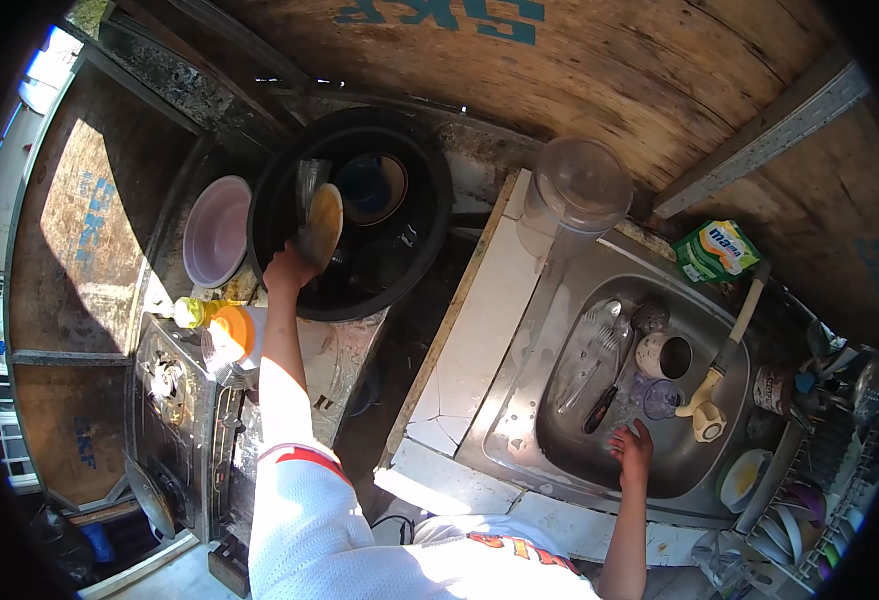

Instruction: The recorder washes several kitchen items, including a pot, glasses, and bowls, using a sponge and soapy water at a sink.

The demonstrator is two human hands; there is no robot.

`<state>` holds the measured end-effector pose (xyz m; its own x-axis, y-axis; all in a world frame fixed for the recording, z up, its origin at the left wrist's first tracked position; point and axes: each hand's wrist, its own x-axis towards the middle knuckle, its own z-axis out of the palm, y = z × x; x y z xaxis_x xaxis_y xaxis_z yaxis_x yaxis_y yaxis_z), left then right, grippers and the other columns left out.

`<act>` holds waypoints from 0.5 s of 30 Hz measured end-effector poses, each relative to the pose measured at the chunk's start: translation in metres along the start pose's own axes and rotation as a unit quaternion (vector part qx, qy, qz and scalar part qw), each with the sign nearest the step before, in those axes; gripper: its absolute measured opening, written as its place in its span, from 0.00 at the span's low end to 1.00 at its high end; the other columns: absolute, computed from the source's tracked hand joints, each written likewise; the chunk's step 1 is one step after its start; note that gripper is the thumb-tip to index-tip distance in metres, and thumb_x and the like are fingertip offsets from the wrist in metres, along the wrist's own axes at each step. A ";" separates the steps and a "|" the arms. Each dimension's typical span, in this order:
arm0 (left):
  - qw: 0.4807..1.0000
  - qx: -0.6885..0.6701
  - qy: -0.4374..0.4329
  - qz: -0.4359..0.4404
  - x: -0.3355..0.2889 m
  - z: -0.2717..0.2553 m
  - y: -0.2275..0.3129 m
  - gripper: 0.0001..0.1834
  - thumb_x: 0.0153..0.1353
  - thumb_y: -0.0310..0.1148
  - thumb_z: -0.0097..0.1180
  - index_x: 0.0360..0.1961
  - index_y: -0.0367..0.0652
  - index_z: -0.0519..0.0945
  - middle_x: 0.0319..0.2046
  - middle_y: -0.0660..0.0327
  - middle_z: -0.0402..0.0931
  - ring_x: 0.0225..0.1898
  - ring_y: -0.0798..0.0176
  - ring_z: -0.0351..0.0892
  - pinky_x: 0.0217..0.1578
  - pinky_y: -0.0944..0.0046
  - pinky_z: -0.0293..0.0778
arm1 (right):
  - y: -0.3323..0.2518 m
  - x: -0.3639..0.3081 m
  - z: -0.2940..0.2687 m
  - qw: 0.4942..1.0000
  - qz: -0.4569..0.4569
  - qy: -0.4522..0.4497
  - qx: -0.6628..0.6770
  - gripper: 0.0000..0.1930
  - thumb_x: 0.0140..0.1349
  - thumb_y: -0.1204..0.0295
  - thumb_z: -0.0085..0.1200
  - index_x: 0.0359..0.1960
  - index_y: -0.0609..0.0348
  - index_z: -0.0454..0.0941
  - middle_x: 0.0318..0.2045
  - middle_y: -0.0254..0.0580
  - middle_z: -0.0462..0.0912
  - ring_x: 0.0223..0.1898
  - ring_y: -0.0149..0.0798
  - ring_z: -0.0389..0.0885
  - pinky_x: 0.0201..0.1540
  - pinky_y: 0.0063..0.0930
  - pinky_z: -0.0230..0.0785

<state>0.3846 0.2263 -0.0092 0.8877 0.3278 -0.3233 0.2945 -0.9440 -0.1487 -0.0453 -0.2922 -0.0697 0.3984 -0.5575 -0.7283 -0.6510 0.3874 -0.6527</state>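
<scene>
My left hand (289, 272) reaches to the far left, its fingers closed round the edge of a yellowish plate (325, 228). The plate is tilted on edge over a large black tub (431, 240). Inside the tub are a clear glass (311, 178) and a round bowl (391, 185). Over the near edge of the metal sink (519, 420), my right hand (633, 452) has its fingers apart and holds nothing. Close to it in the basin lie a purple-tinted glass (661, 398), a metal cup (664, 355), several forks and spoons (599, 340), and a black-handled knife (600, 410).
A cream tap (707, 408) hangs over the sink's right side. Behind stand a clear plastic container (581, 190) and a green packet (716, 252). A dish rack (809, 500) is at right. Leftward are a pink basin (217, 230), an orange-lidded bottle (234, 335) and a stove (171, 400).
</scene>
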 end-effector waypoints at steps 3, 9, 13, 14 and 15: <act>0.996 -0.019 0.092 0.007 -0.003 -0.008 -0.014 0.38 0.41 0.45 0.67 0.52 0.40 0.67 0.46 0.45 0.74 0.48 0.42 0.76 0.48 0.50 0.74 | -0.004 0.003 0.003 1.000 -0.009 -0.016 0.000 0.33 0.59 0.67 0.56 0.64 0.63 0.56 0.37 0.43 0.80 0.31 0.32 0.80 0.26 0.20 0.68; 0.916 -0.142 0.306 0.216 -0.116 -0.115 -0.006 0.35 0.34 0.29 0.69 0.48 0.40 0.69 0.46 0.47 0.68 0.48 0.42 0.69 0.49 0.50 0.68 | -0.029 -0.036 0.031 0.976 -0.081 -0.103 -0.172 0.25 0.60 0.70 0.57 0.58 0.62 0.66 0.38 0.42 0.81 0.32 0.31 0.81 0.27 0.21 0.70; 0.847 -0.226 0.103 0.469 -0.234 -0.139 0.062 0.39 0.34 0.29 0.69 0.53 0.43 0.69 0.49 0.50 0.66 0.51 0.44 0.66 0.52 0.52 0.67 | -0.111 -0.118 0.087 0.834 -0.463 -0.159 -0.255 0.37 0.45 0.74 0.67 0.60 0.59 0.65 0.49 0.50 0.76 0.46 0.41 0.78 0.40 0.29 0.73; 0.843 -0.221 0.022 0.490 -0.261 -0.128 0.087 0.42 0.35 0.33 0.69 0.57 0.44 0.67 0.51 0.49 0.66 0.53 0.45 0.66 0.55 0.52 0.67 | -0.126 -0.136 0.094 0.834 -0.465 -0.157 -0.253 0.37 0.45 0.74 0.67 0.60 0.59 0.65 0.49 0.50 0.76 0.46 0.41 0.78 0.40 0.29 0.73; 0.795 -0.238 -0.047 0.556 -0.266 -0.101 0.111 0.43 0.38 0.36 0.68 0.59 0.43 0.65 0.52 0.49 0.65 0.55 0.45 0.65 0.56 0.53 0.66 | -0.144 -0.150 0.105 0.803 -0.488 -0.158 -0.305 0.40 0.43 0.73 0.68 0.61 0.58 0.63 0.51 0.51 0.73 0.49 0.44 0.76 0.45 0.32 0.72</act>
<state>0.2171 0.0308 0.1544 0.6695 -0.7386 -0.0788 -0.5331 -0.5516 0.6415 0.0563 -0.1877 0.1117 0.9920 -0.1256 -0.0120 -0.0862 -0.6053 -0.7913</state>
